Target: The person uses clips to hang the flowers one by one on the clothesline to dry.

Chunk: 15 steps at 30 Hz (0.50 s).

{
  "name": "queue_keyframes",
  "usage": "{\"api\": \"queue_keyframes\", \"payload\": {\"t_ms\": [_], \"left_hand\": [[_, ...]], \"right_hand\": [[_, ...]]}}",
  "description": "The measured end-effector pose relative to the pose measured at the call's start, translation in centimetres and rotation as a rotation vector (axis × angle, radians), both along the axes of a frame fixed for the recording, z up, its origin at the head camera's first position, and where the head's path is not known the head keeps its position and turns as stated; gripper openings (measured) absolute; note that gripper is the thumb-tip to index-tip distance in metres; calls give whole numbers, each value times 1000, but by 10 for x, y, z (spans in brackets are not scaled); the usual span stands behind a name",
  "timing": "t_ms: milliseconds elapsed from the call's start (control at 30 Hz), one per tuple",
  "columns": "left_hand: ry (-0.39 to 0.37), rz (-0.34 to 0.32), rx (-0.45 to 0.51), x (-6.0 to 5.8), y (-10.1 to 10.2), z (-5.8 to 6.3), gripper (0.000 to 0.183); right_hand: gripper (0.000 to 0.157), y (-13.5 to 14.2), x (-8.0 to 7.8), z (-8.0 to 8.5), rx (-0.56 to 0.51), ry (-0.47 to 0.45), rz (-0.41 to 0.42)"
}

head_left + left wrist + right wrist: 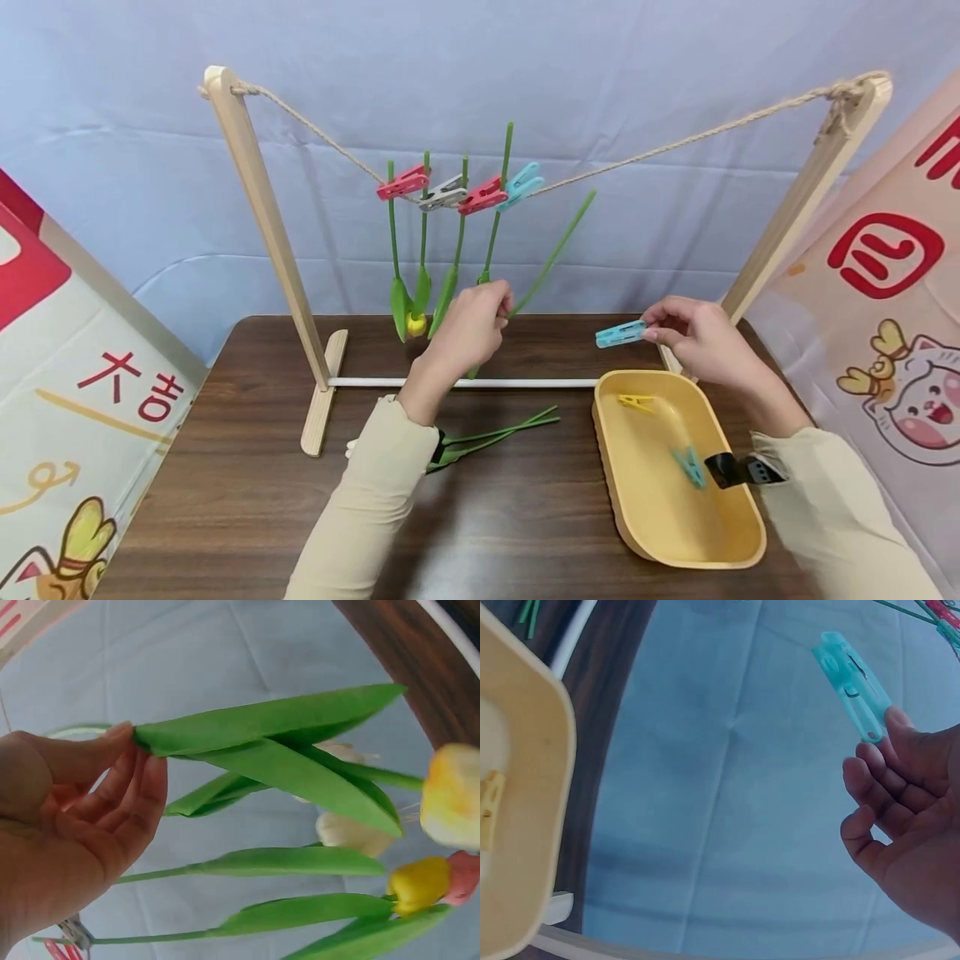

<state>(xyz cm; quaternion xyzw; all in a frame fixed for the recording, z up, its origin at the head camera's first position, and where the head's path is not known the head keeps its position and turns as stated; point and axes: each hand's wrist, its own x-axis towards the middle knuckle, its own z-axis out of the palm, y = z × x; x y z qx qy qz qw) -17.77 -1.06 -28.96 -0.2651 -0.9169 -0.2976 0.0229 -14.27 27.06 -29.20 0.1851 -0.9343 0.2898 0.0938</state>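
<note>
The left hand (471,325) pinches a green tulip stem (552,252) low down, and the right hand (693,333) pinches a blue peg (620,334) by one end, above the yellow tray (678,550). This looks like the hanging step: next, the stem must go up to the rope (675,143) and the peg must open over both. The stem leans up and right. The peg lies flat, pointing left.

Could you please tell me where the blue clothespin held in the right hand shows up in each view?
Head: blue clothespin right of centre, pinched by the right hand above the yellow tray.
Left wrist: not in it.
Right wrist: upper right, above the fingertips.
Shared landmark: the yellow tray, also at the right wrist view's left edge.
</note>
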Motion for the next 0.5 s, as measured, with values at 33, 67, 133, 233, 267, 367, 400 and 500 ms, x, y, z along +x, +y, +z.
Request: {"api": "queue_keyframes", "payload": {"t_ms": [33, 67, 133, 233, 267, 367, 400, 500], "left_hand": [[16, 10, 19, -1, 1, 2, 13], [29, 20, 37, -2, 2, 4, 13], [49, 49, 64, -3, 4, 8, 12], [52, 99, 82, -7, 7, 14, 10], [47, 114, 86, -7, 9, 15, 9], [33, 148, 89, -10, 12, 17, 8], [31, 154, 90, -10, 13, 18, 8], [34, 166, 94, -11, 14, 17, 8]], "right_hand": [[4, -1, -1, 3, 4, 13, -1], [3, -2, -2, 6, 10, 26, -3], [3, -5, -5, 12, 13, 45, -2], [3, -10, -10, 20, 18, 72, 1], [3, -12, -12, 23, 22, 88, 3], [3, -18, -16, 33, 35, 125, 3], [3, -21, -17, 37, 40, 137, -1], [4, -28, -21, 50, 47, 161, -15]]}}
